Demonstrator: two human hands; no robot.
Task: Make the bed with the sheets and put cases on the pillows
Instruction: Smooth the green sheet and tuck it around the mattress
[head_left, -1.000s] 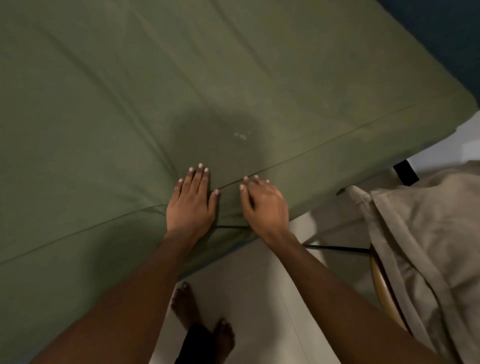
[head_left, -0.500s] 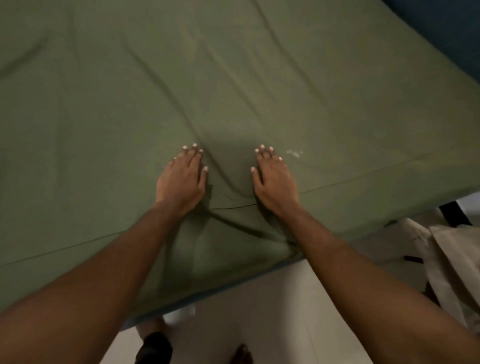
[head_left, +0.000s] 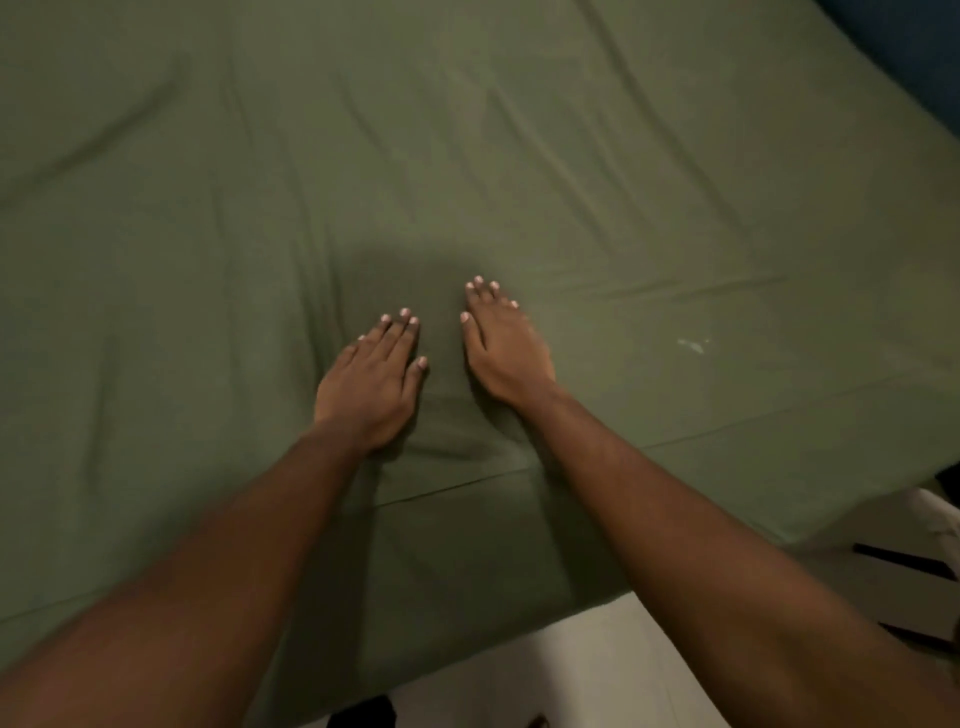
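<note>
An olive-green sheet (head_left: 519, 156) covers the whole mattress and hangs over its near edge. Shallow creases run across it, and a small pale mark (head_left: 693, 345) shows to the right of my hands. My left hand (head_left: 371, 387) lies flat, palm down, on the sheet just beyond the near edge. My right hand (head_left: 504, 348) lies flat beside it, a little farther in, fingers stretched forward. Neither hand holds anything. No pillow or pillowcase is in view.
Pale floor (head_left: 597, 670) runs along the near side of the bed. A dark metal frame (head_left: 904, 561) and a scrap of light fabric (head_left: 940, 519) show at the right edge. A dark blue surface (head_left: 914, 47) fills the top right corner.
Both hands have slid from the mattress edge farther onto the sheet and moved leftward relative to the pale mark. The view has shifted forward, so the beige fabric on the right has almost left the frame.
</note>
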